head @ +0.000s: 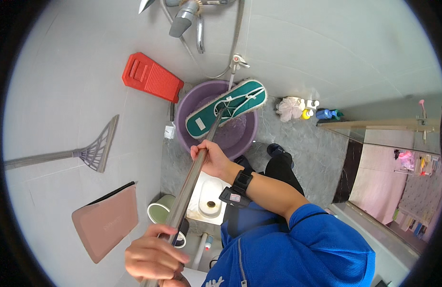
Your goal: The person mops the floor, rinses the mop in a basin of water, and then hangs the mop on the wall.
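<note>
A flat mop with a green backing (203,120) lies slantwise across a purple plastic basin (180,125). One end of its head rests over the basin's upper right rim, and its fluffy edge shows. The metal mop handle (188,186) runs down to the lower left. My right hand (215,159), with a black strap and device at the wrist, grips the handle just below the basin. Lower down, my left hand (156,254) is wrapped around the same handle. A white tap (236,62) stands above the basin, with a stream running down. Water with some foam shows in the basin.
A red washboard (153,77) leans left of the basin. A squat toilet (211,197) and a green bucket (160,211) are below. A broom-like tool (95,147) and a pink mat (106,222) hang on the left wall. Bottles (325,114) and a bath puff (289,108) stand right.
</note>
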The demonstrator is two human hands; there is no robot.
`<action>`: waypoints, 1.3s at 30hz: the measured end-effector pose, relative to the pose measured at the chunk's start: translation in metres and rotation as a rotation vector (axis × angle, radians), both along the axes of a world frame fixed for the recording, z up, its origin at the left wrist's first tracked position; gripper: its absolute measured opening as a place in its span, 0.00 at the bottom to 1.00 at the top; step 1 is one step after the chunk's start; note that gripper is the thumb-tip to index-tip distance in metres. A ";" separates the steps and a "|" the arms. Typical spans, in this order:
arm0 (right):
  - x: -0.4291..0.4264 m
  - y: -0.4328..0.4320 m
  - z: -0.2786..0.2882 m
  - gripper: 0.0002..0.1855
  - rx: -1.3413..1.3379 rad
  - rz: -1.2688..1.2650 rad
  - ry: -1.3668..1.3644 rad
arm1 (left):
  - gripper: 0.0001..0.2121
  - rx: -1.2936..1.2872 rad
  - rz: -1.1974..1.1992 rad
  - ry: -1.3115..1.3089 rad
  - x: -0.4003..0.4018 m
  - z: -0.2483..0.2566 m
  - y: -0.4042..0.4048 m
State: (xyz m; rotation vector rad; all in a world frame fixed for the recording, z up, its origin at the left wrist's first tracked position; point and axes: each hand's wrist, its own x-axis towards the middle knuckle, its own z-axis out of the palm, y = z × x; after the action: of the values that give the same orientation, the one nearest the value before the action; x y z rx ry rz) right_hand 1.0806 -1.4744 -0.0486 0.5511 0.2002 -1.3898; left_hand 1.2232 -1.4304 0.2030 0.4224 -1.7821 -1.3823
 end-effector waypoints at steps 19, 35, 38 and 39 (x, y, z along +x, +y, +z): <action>-0.051 -0.031 -0.066 0.05 0.258 0.195 0.184 | 0.06 0.173 0.142 -0.354 -0.025 -0.089 -0.046; -0.130 0.026 -0.073 0.06 0.312 0.630 0.411 | 0.17 0.031 0.673 0.215 -0.178 -0.061 0.101; -0.146 0.041 -0.020 0.06 0.079 0.699 0.301 | 0.16 0.053 0.741 0.307 -0.186 -0.016 0.107; -0.149 0.045 -0.006 0.07 0.017 0.732 0.266 | 0.16 -0.005 0.666 0.285 -0.181 -0.004 0.107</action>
State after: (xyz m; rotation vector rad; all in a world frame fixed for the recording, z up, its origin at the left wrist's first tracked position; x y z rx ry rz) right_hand 0.9315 -1.4294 -0.0544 0.2565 0.5683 -0.7394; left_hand 1.0418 -1.3238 0.1992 0.7008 -1.2475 -0.9072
